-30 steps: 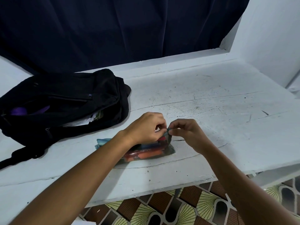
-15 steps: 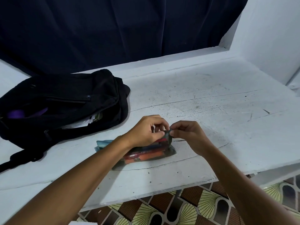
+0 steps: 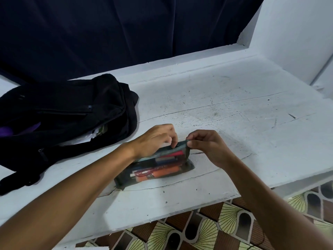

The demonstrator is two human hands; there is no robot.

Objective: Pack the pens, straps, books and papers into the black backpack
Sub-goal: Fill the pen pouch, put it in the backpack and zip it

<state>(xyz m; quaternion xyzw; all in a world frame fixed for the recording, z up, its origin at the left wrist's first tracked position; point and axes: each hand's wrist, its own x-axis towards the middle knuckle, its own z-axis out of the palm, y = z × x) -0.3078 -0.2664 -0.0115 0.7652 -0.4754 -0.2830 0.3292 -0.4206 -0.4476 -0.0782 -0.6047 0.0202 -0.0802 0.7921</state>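
Observation:
A see-through pencil pouch (image 3: 158,168) with dark green trim lies on the white table (image 3: 225,109), holding orange, red and blue pens. My left hand (image 3: 155,139) pinches the pouch's top edge near the zip. My right hand (image 3: 207,143) pinches the same edge at its right end, lifting it. The black backpack (image 3: 63,112) lies to the left, its main compartment unzipped, with white papers (image 3: 86,138) and something purple (image 3: 19,129) showing inside.
A dark blue curtain (image 3: 126,33) hangs behind the table. A white wall corner (image 3: 297,33) closes the right side. The table's front edge runs just below the pouch, with patterned floor tiles (image 3: 207,230) beneath. A backpack strap (image 3: 19,183) trails toward the left front.
The pouch's top edge has been pulled up and more of its side now faces me. Both hands stay pinched on that edge, shifted slightly.

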